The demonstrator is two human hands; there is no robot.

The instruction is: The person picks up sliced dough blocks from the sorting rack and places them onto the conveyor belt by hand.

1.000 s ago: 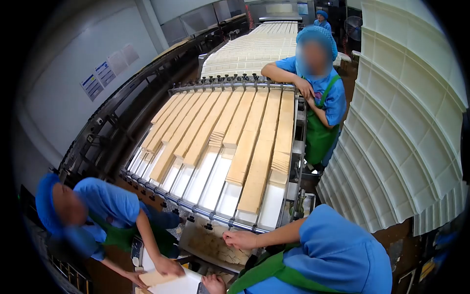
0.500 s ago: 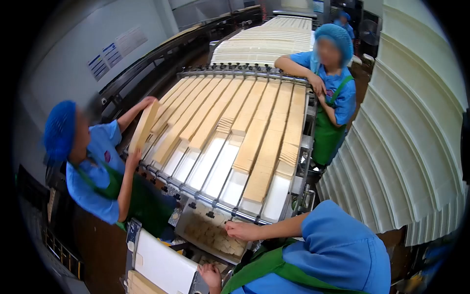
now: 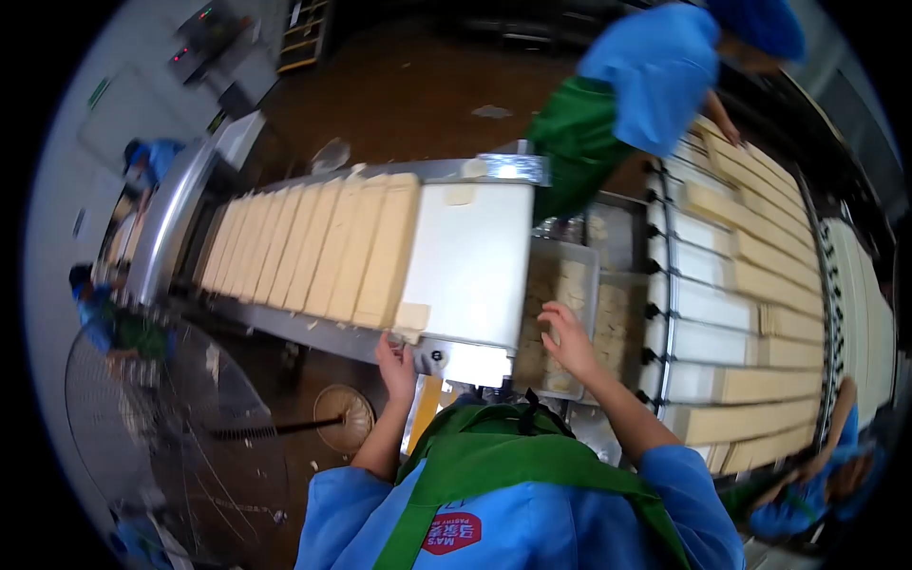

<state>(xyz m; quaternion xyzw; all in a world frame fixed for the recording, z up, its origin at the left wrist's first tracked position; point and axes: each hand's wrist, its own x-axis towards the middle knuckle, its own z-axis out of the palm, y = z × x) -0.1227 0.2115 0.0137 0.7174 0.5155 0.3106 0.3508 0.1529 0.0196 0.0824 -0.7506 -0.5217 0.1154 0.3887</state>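
Note:
Pale yellow dough strips [image 3: 313,249] lie side by side across a conveyor whose bare white belt [image 3: 470,261] shows at its right end. My left hand [image 3: 394,366] is at the conveyor's near edge, fingers apart, just below a small dough scrap [image 3: 411,318]. Whether a fingertip touches that scrap I cannot tell. To the right, my right hand [image 3: 567,342] hovers over a tub [image 3: 591,285] of dough pieces, its fingers spread with nothing visible in them.
At right, long dough strips [image 3: 760,275] rest in the lanes of a second conveyor. A co-worker in a green apron [image 3: 584,133] leans over its far end. Another person [image 3: 826,475] is at lower right. A large wire fan [image 3: 161,408] stands at lower left.
My view has swung left from the wide laned conveyor to the narrower belt. My left hand is now at that belt's near edge; my right is over the tub, fingers spread.

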